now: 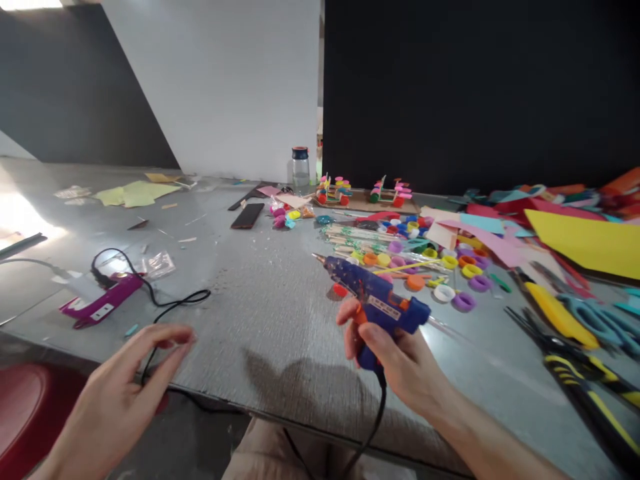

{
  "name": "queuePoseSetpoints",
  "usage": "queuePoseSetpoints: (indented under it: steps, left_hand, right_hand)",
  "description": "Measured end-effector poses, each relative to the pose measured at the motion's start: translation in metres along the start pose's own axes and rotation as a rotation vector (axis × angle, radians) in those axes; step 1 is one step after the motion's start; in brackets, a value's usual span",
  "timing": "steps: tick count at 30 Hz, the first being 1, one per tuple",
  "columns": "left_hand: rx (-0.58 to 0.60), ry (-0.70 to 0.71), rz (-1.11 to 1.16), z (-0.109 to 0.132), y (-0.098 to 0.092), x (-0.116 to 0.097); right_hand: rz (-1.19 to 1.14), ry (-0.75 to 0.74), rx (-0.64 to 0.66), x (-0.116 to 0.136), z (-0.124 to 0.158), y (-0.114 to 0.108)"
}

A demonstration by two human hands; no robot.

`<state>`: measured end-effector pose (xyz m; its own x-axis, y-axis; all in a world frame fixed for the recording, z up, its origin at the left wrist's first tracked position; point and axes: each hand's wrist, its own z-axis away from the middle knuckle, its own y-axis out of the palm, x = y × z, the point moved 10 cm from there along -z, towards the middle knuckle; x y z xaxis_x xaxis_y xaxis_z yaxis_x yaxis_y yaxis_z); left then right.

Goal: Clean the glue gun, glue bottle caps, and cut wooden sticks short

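Note:
My right hand (pixel 395 353) grips a blue glue gun (pixel 370 287) by its handle, above the table and right of the middle. Its nozzle points to the upper left, a finger lies by the orange trigger, and a clear glue stick seems to stick out behind. The black cord drops from the handle past the table's front edge. At the lower left, my left hand (pixel 120 393) is raised near that edge, thumb and fingertips brought together in a pinch. Whatever may be between those fingertips is too small to make out. A black cable (pixel 173 303) runs behind it.
A purple power strip (pixel 107 303) lies at left. Colored rings (pixel 470 270), wooden sticks (pixel 355 239) and paper scraps (pixel 495 233) spread rightward, with pliers (pixel 555 347) and a yellow cutter (pixel 560 313). Two small colorful models (pixel 390 193), a bottle (pixel 301 170) and a phone (pixel 247 216) are farther back.

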<state>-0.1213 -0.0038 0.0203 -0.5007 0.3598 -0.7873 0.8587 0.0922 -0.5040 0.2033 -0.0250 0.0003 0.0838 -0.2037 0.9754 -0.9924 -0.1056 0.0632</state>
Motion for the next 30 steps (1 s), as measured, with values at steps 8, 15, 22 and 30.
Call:
queuePoseSetpoints:
  steps: [8, 15, 22, 30]
  left_hand:
    - [0.059, 0.531, -0.411, -0.004, 0.059, -0.066]
    - [0.145, 0.601, -0.38, 0.0, 0.097, -0.09]
    - [0.208, 0.492, -0.156, 0.002, 0.127, -0.096]
    - [0.281, 0.565, 0.046, -0.001, 0.169, -0.114]
  right_hand:
    - [0.799, -0.602, -0.219, 0.045, 0.004, -0.009]
    - [0.991, -0.756, -0.177, 0.052, 0.018, 0.013]
    - [1.088, -0.842, -0.183, 0.059, 0.029, 0.029]
    - [1.153, -0.895, -0.198, 0.069, 0.04, 0.031]
